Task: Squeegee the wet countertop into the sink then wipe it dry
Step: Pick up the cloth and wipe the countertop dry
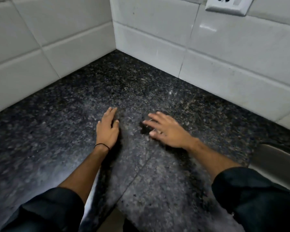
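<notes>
A dark speckled granite countertop (127,84) fills the corner between two white tiled walls. My left hand (108,128) lies flat on it, palm down, fingers together, a thin black band at the wrist. My right hand (166,129) hovers or rests just to its right, palm down with fingers spread. Neither hand holds anything. A metal sink rim (274,163) shows at the right edge. No squeegee or cloth is in view.
White tiled walls (224,64) close off the back and left sides. A wall socket (228,4) sits high on the right wall. A seam runs diagonally across the countertop toward the front edge. Dark sleeves cover both upper forearms.
</notes>
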